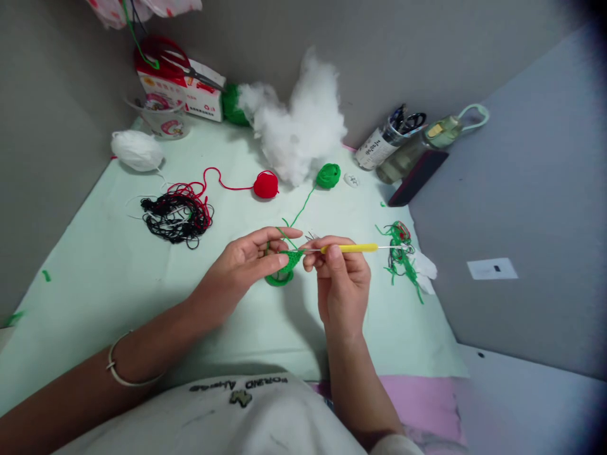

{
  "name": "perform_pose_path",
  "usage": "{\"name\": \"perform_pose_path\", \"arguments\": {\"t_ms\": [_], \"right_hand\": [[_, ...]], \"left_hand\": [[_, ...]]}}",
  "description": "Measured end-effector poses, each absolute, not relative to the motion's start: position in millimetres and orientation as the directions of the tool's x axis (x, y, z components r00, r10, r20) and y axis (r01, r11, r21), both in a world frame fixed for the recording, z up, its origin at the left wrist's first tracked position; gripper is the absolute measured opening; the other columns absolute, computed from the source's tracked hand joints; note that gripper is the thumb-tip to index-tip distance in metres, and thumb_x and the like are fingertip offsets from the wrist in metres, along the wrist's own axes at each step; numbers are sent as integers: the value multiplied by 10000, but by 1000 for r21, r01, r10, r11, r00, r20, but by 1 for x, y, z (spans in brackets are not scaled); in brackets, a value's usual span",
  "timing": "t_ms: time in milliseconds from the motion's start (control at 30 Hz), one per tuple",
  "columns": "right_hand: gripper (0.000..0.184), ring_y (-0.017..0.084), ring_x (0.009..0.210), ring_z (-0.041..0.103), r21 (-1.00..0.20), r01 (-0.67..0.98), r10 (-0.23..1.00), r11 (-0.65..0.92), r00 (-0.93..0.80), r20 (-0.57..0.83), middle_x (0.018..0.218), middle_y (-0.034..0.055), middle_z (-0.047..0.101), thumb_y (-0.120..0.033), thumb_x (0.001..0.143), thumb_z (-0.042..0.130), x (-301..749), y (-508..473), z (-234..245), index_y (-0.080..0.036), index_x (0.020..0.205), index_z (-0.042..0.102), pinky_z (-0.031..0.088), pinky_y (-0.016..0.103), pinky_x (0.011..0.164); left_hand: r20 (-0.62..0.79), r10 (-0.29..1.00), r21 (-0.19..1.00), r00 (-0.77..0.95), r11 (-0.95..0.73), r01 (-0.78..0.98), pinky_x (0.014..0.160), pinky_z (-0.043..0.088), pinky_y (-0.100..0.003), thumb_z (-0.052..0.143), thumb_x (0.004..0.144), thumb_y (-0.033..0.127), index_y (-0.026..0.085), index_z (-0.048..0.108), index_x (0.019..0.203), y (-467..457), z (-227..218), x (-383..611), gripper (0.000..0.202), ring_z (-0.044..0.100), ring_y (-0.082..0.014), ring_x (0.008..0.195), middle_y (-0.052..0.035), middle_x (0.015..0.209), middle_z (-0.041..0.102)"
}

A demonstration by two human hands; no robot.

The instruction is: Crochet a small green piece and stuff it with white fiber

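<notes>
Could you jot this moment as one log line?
left hand: holds green crochet piece | right hand: holds yellow-handled hook, tip at the piece | nearby: green yarn ball, red yarn ball, white stuffing

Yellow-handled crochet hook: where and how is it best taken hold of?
Probably by the yellow handle, from the right: it is thicker than the metal shafts and lies crosswise, while the left one points to the green crochet piece. The right hand grips there.

Looks like a homey little craft corner tbh: yellow-handled metal crochet hook, round red yarn ball, fluffy white stuffing, pale green-covered table.
</notes>
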State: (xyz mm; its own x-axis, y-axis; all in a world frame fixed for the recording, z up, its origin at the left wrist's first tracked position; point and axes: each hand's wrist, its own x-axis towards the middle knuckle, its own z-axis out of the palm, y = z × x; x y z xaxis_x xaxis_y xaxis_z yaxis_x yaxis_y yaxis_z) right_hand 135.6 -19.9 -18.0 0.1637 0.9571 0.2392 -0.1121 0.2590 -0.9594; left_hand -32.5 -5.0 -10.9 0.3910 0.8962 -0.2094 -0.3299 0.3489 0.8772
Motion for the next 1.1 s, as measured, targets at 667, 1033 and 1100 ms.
{"name": "perform_pose_path", "arguments": {"t_ms": [667, 1033, 1100], "right_hand": [[186, 166, 772, 714, -845, 279, 869, 456, 65, 491, 943, 39, 769, -194, 1031, 534, 134, -33, -10, -244, 1031, 713, 610, 349, 689], [282, 195, 847, 736, -409, 620, 645, 670, -212, 734, 957, 68, 778, -69, 973, 546, 130, -35, -15, -220, 1184, 657, 609, 348, 731], [338, 202, 893, 737, -347, 673, 624, 654, -221, 749, 1040, 78, 779, -80, 958, 594, 130, -36, -25, -243, 1243, 673, 618, 338, 733]], "left_hand": [[-136, 960, 974, 243, 175, -146, 832, 488, -279, 730, 865, 192, 253, 776, 1172, -7, -4, -32, 317, 577, -153, 834, 0, 883, 639], [79, 994, 993, 76, -85, 84, 795, 480, -289, 692, 761, 46, 249, 792, 980, -11, -1, -25, 315, 550, -152, 759, 5, 858, 644], [6, 995, 1000, 99, -8, 23, 781, 481, -281, 701, 754, 51, 255, 783, 1066, -12, -1, -25, 381, 548, -151, 770, 7, 870, 638]]}}
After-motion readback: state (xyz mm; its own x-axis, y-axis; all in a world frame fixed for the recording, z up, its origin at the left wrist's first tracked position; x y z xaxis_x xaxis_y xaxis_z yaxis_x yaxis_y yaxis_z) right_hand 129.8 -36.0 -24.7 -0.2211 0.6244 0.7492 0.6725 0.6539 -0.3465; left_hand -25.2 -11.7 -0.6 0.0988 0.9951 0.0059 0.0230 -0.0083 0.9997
